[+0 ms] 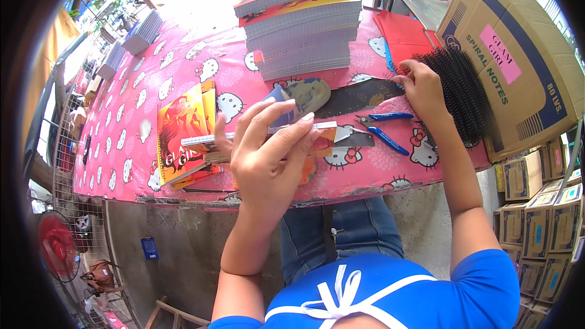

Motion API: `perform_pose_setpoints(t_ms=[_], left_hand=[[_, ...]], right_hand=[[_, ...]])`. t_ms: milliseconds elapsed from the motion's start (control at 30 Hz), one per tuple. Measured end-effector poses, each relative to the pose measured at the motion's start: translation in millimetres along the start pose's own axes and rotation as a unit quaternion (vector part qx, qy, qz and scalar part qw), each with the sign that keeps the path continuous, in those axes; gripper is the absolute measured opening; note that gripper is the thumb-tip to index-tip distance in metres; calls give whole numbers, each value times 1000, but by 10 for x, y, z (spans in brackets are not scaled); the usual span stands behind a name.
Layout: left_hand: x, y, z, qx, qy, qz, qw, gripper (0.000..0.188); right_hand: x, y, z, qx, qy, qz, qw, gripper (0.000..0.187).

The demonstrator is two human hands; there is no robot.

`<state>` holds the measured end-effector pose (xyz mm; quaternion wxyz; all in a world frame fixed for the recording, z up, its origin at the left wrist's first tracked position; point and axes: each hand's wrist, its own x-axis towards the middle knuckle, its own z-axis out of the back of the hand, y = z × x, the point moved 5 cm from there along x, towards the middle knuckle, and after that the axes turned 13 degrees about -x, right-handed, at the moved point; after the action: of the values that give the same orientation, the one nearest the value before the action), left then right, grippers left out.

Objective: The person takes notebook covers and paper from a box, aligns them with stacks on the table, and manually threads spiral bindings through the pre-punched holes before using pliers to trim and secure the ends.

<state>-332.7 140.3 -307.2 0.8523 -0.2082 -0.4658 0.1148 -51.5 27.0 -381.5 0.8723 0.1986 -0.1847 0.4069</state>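
My left hand [268, 158] is closed on a thin notebook [210, 139], held edge-up above the table. Its squared page edges face me, and my fingers hide its middle. Over at the right, my right hand [425, 90] has thumb and forefinger pinched beside a bundle of black spiral binding coils [454, 88]. What sits between those fingertips is too small to make out. Blue-handled cutting pliers [385, 131] lie on the table between my hands. Finished spiral notebooks [183, 128] with orange and yellow covers are piled left of my left hand.
A tall stack of unbound notebooks [301, 39] stands beyond my hands. A large cardboard box [509, 55] leans behind the coils, with red sheets [405, 36] nearby. Smaller stacks [143, 31] lie far left on the pink table cover [122, 164]. More cartons [539, 231] are piled below right.
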Motion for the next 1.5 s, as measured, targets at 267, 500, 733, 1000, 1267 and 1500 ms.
perform_pose_setpoints(t_ms=[267,500,733,1000,1267,1500], left_hand=[[-29,104,33,-71,24,55,996,16],[-96,92,50,-89,-1,17,996,18],[-84,66,27,-67,-21,31,997,23],[-77,133,60,-32,-6,32,999,22],[-228,107,134,-63,-48,13,997,20],[-263,95,99,-62,-81,-4,995,28]], right_hand=[[-386,1031,738,319,44,134,937,21],[-423,1241,833,320,-14,174,931,21],[-285,1253,659,386,193,110,895,13],[-345,1445,775,246,79,253,932,20],[98,1459,527,264,123,283,914,29],[151,1408,-769,71,180,388,901,38]])
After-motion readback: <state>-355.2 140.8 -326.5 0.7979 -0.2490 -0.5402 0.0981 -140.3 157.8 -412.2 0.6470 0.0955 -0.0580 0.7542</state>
